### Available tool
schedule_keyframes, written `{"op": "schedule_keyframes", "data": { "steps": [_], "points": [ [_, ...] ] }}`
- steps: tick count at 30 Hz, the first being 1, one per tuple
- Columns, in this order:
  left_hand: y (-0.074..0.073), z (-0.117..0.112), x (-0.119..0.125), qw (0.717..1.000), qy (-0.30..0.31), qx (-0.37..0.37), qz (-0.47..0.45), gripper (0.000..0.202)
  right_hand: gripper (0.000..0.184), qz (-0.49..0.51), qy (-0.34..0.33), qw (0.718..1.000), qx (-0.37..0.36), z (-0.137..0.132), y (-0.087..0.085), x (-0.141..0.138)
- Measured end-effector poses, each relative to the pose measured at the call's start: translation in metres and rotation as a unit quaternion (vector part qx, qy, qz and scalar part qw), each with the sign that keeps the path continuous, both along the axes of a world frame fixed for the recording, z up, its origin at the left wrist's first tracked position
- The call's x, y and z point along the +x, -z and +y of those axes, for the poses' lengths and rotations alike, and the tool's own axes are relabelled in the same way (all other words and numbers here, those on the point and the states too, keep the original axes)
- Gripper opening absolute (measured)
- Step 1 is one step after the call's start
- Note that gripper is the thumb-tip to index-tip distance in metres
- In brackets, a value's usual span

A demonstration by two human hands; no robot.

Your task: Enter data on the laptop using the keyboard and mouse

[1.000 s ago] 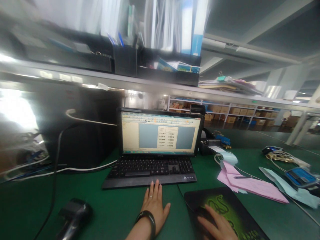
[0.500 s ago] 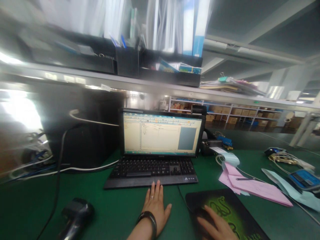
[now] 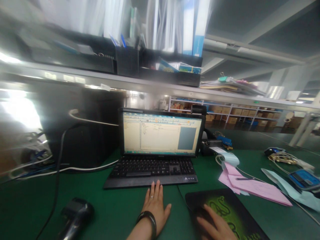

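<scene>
1. The left hand (image 3: 155, 208) lies flat and open on the green desk (image 3: 30, 206). It holds nothing. It has a ring on one finger and a black band (image 3: 147, 218) on the wrist.
2. The right hand (image 3: 216, 223) curls over a computer mouse (image 3: 201, 213) and grips it. The mouse sits on a black and green mouse pad (image 3: 222, 200).
3. A black keyboard (image 3: 152, 171) is at 12 o'clock from the left hand, just past its fingertips. A computer screen (image 3: 160, 133) stands behind it.
4. A black barcode scanner (image 3: 76, 216) lies at 9 o'clock from the left hand, well apart from it.
5. Pink papers (image 3: 252, 188) lie at 2 o'clock from the right hand, with a pen (image 3: 243, 178) on top.
</scene>
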State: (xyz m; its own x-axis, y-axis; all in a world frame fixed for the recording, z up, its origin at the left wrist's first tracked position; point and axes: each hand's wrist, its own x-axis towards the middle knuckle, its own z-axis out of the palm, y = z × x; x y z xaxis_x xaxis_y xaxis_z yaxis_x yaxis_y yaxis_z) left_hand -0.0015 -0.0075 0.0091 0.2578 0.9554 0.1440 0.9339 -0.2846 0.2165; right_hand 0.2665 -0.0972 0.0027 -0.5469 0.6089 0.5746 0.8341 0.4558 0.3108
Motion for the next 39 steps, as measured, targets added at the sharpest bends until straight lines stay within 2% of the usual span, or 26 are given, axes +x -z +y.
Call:
{"op": "schedule_keyframes", "data": {
  "steps": [4, 8, 10, 13, 16, 18, 22, 25, 29, 39],
  "points": [
    [0.000, 0.000, 0.000, 1.000, -0.001, 0.001, 0.003, 0.072, 0.036, 0.001, -0.007, 1.000, -0.001, 0.001, 0.003, 0.002],
    [0.001, 0.000, 0.000, 1.000, -0.004, 0.005, 0.003, 0.071, 0.052, 0.032, 0.004, 0.999, -0.013, -0.001, -0.001, 0.002],
    [0.002, 0.000, 0.000, 1.000, -0.004, 0.008, -0.002, 0.071, 0.060, 0.068, 0.014, 0.997, -0.019, -0.002, -0.016, -0.002],
    [0.002, 0.001, 0.000, 1.000, 0.000, 0.011, -0.012, 0.071, 0.055, 0.115, -0.006, 0.991, -0.064, 0.007, -0.055, -0.016],
    [0.002, 0.001, 0.001, 1.000, -0.001, 0.011, -0.020, 0.071, 0.036, 0.155, -0.047, 0.975, -0.153, 0.043, -0.089, -0.041],
    [0.002, 0.000, 0.001, 1.000, 0.000, 0.013, -0.023, 0.070, 0.029, 0.167, -0.072, 0.964, -0.195, 0.080, -0.098, -0.057],
    [0.005, 0.000, 0.000, 0.999, 0.002, 0.022, -0.027, 0.071, 0.029, 0.172, -0.084, 0.956, -0.220, 0.155, -0.088, -0.084],
    [0.006, -0.001, 0.001, 0.999, -0.001, 0.023, -0.032, 0.071, 0.030, 0.175, -0.085, 0.953, -0.230, 0.187, -0.078, -0.099],
    [0.007, -0.002, 0.002, 0.999, -0.003, 0.024, -0.037, 0.071, 0.032, 0.170, -0.077, 0.953, -0.237, 0.202, -0.075, -0.113],
    [0.005, -0.002, 0.002, 0.999, -0.008, 0.013, -0.039, 0.071, 0.028, 0.159, -0.046, 0.957, -0.239, 0.210, -0.071, -0.126]
  ]
}}
